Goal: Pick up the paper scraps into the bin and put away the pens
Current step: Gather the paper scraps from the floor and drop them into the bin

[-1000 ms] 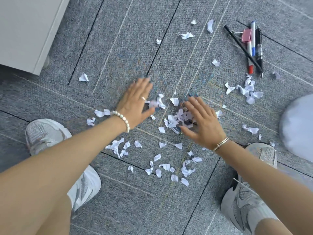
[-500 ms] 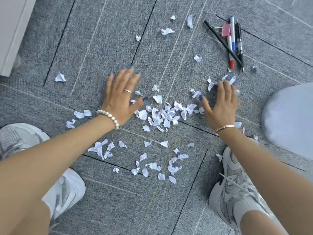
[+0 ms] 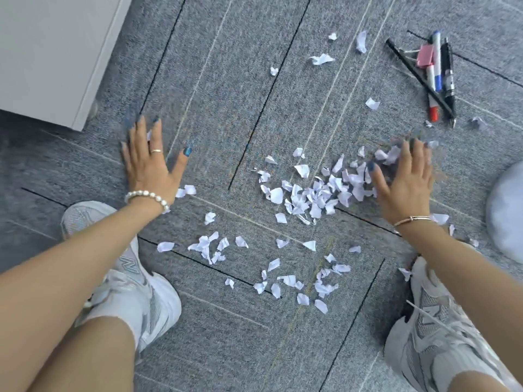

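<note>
My left hand: flat on the carpet, fingers straight and spread, holding nothing
My right hand: fingers straight, palm down, touching the right edge of the paper scraps
Paper scraps: heaped between my hands, others scattered nearer my shoes and beyond
Pens: lying together on the carpet, beyond my right hand, with a pink clip

The right hand is motion-blurred at the fingertips, hiding some scraps under them; the left hand blurs too. A pale round object (unidentifiable) and a cabinet are cut off by frame edges
</note>
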Motion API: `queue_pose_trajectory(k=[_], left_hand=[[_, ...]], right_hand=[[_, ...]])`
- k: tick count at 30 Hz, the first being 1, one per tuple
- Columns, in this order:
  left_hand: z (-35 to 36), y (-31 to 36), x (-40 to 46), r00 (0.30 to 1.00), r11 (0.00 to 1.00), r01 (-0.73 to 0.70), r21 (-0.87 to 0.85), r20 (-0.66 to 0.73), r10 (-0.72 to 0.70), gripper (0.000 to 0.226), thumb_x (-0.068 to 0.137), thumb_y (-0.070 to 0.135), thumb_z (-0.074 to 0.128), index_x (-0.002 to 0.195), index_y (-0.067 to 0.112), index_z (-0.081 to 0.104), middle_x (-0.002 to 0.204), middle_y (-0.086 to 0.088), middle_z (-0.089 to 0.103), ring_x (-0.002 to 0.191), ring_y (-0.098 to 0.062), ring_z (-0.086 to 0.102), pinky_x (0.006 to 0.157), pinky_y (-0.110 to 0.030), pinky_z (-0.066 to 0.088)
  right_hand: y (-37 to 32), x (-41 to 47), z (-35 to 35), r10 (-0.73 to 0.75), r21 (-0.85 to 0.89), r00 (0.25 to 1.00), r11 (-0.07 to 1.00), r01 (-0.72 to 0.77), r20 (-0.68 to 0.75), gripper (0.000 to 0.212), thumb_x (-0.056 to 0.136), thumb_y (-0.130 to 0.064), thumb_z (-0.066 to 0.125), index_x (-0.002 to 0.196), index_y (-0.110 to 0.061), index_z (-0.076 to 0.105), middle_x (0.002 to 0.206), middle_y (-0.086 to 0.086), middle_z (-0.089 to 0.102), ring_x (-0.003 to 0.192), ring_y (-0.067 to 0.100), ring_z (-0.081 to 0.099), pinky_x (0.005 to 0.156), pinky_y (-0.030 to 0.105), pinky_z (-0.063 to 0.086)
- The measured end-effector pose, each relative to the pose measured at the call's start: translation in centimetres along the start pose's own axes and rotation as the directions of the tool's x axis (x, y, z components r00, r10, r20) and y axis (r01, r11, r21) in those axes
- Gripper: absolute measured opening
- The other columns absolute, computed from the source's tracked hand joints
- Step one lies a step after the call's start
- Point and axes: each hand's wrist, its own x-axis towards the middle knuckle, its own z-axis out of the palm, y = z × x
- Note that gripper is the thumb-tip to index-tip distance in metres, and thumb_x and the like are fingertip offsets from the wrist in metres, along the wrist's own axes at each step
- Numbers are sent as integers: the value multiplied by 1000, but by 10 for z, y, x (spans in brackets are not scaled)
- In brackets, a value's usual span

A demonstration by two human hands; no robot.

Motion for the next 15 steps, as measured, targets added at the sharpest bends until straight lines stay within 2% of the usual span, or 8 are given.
queue_pose_trajectory(k=[3,5,7,9,12,15], left_hand=[[6,3,-8,995,996,-90,-27,44,91,73,87,44,39,143,12,5,151,-9,-4,138,-22,-4,112,-40,-3],[7,11,-14,986,989,-146,-38,77,149,76,84,50,30,143,10,4,151,-8,-5,138,-20,-5,112,-40,-1],[8,24,-21,965,971,-229,-65,116,235,77,82,54,24,142,10,5,151,-7,-3,138,-17,-5,113,-40,2],[9,40,-29,917,932,-352,-85,167,361,77,82,56,22,142,11,5,151,-5,-2,138,-16,-4,113,-41,3],[11,67,-41,798,835,-537,-119,247,549,82,81,64,21,143,13,2,151,-4,-2,138,-16,-2,113,-42,8],[18,96,-52,699,749,-660,-65,312,643,92,77,71,25,141,14,-8,150,-3,-9,138,-15,-6,113,-37,-1]], right_hand=[[-25,-24,9,-179,-38,979,982,183,95,81,83,-67,14,145,-15,6,153,5,1,140,18,-5,112,42,0],[-46,-42,14,-351,-62,914,927,370,202,79,85,-66,11,144,-15,6,152,4,0,138,14,-5,113,41,2],[-61,-54,21,-463,-42,837,868,495,291,78,83,-67,7,143,-18,-2,151,1,-4,138,13,-7,114,42,6],[-71,-56,24,-492,-18,820,855,519,293,77,82,-70,8,140,-23,-10,150,-2,-8,138,12,-8,113,44,6],[-73,-49,25,-465,-64,850,868,493,248,85,78,-73,18,141,-24,-10,150,-3,-10,139,15,-9,110,45,0],[-68,-46,27,-467,-120,847,854,506,254,97,71,-81,21,143,-22,-5,151,0,-6,139,20,-7,110,47,4]])
